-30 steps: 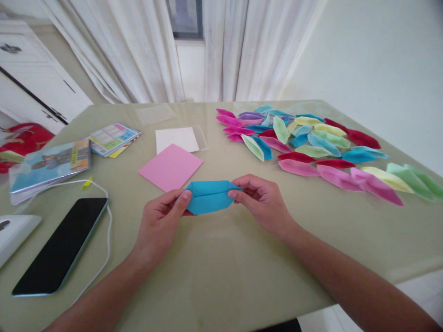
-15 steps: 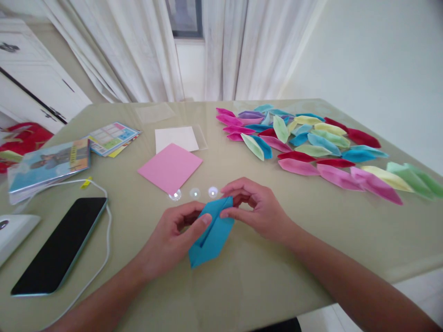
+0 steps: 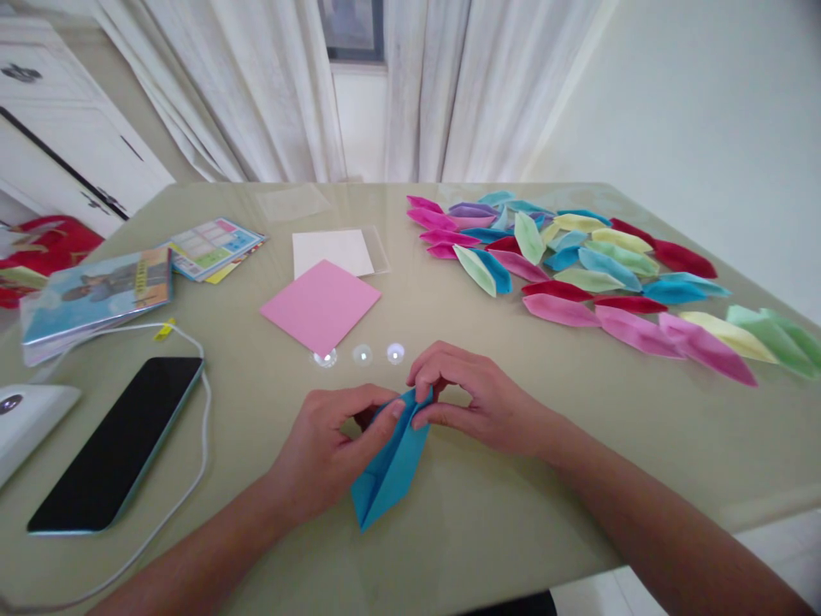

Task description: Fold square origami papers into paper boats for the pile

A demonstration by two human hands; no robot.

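Note:
A folded blue paper (image 3: 392, 479) is held between both hands near the middle of the table, its pointed lower end aimed toward me. My left hand (image 3: 339, 441) pinches its left upper edge, thumb on top and the other fingers partly hidden behind. At the upper right tip, my right hand (image 3: 475, 398) grips the paper between thumb and fingers. A pink square sheet (image 3: 321, 308) lies beyond my left hand, partly over a white sheet (image 3: 337, 252). Many folded paper pieces (image 3: 603, 265) in pink, red, blue, green and yellow cover the table's right back part.
On the left lie a black-screened phone (image 3: 119, 445), a white cable (image 3: 206, 428), a white device (image 3: 35, 419), a booklet (image 3: 103, 291) and printed cards (image 3: 215, 248). Small clear discs (image 3: 363, 354) sit just beyond my hands on the table (image 3: 500, 530).
The blue paper has tilted and its fold stands more open, with its lower tip nearer me. Both hands have moved slightly toward me, still holding it. The whole view has shifted a little.

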